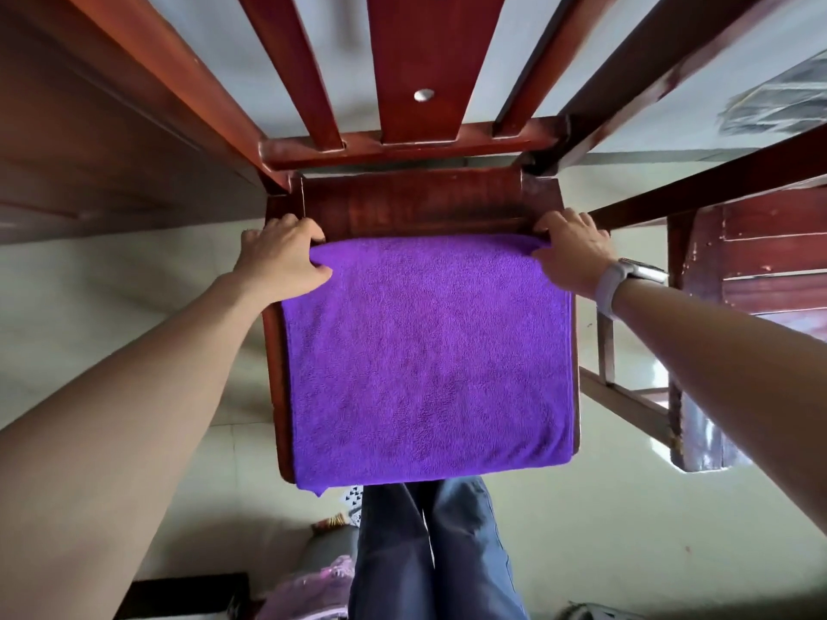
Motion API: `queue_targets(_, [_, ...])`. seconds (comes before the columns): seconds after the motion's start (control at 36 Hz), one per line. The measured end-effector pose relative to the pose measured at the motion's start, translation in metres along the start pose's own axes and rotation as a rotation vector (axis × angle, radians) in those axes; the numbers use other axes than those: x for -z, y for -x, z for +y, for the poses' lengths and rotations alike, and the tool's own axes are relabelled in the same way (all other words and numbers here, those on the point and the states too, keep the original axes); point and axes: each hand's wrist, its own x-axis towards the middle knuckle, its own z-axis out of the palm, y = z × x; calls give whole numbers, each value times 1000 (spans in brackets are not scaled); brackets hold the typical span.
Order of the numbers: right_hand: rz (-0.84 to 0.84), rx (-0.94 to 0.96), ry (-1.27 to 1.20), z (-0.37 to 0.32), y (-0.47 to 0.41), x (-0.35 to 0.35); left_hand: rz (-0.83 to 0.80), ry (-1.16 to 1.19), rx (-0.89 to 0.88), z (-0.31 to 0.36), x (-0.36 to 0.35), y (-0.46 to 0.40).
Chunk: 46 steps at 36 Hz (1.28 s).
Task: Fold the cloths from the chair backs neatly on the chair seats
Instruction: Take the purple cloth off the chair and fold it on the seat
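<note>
My left hand (pixel 282 257) and right hand (pixel 575 252) each pinch a far corner of the purple cloth (pixel 429 360), squaring it along the chair seat (pixel 416 208) back edge.

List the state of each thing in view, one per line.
Purple cloth: spread flat on the chair seat, far corners held.
Left hand: pinching the far left corner.
Right hand: pinching the far right corner.
Chair: upright, seat mostly covered.
Watch: on right wrist.

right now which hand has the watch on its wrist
The right hand, gripping the far right corner of the purple cloth; a white watch bands its wrist. The left hand has none.
</note>
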Motion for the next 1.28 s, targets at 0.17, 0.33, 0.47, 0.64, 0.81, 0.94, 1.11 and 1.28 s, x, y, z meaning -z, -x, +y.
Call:
queue_targets(0.17, [-105,-30,-89,12,-4,14,-82,209,90,-5,14,-4])
queue_targets(0.33, [-106,16,-75,15,-4,28,-45,238,101,-17,20,-6])
queue_targets(0.47, [24,12,-25,17,-3,38,188,88,-27,-15,25,10])
queue_targets(0.64, [291,44,-63,9,10,63,495,18,-36,-7,46,28])
queue_targets(0.81, [450,97,-136,3,23,83,726,-80,-69,-5,63,47])
queue_targets(0.94, [560,111,-323,-2,44,85,803,-74,-136,-9,65,64])
queue_targets(1.11, [509,220,-249,12,95,50,764,-53,-340,-20,29,108])
queue_targets(1.28, [294,200,-217,36,146,-2,592,-53,-399,-27,-29,156])
